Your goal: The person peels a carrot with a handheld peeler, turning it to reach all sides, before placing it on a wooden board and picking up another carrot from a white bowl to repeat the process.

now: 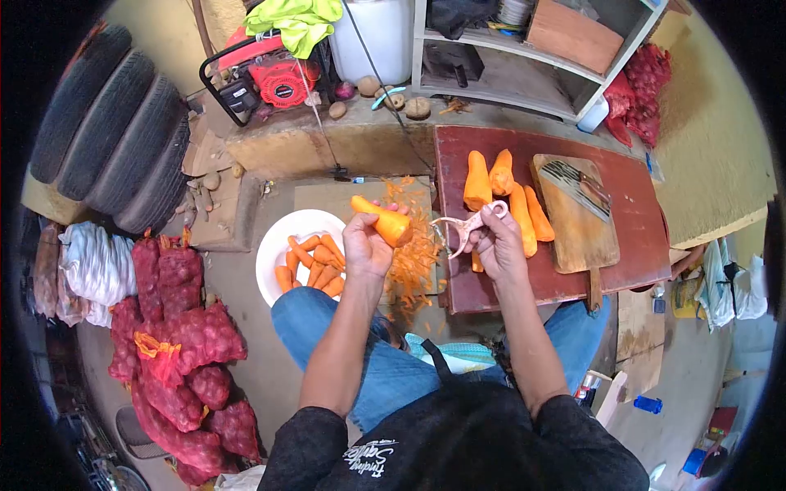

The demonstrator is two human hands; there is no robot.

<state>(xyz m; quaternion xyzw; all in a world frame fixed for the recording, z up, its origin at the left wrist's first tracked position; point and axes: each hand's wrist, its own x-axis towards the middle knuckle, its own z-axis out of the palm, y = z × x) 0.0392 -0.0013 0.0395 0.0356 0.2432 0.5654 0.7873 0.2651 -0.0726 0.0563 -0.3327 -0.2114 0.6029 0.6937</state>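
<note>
Two grips: our left hand (366, 250) clasps a carrot (395, 227), our right hand (502, 250) a peeler (472, 224) | loose carrots (477, 182) crowding right fingers | shavings (416, 263) between, bowl (267, 263) leftward

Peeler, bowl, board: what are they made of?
Peeler: probably plastic; pink, smooth, moulded-looking handle. 
Bowl: likely plastic, from its smooth, even white; enamel can't be ruled out.
Board: looks like wood, worn matt finish; tan tone with dark stains suggests it.

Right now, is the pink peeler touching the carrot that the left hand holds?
Apart. The head view shows a gap between the pink peeler and the carrot in the left hand, with orange peelings below visible through it.
</note>
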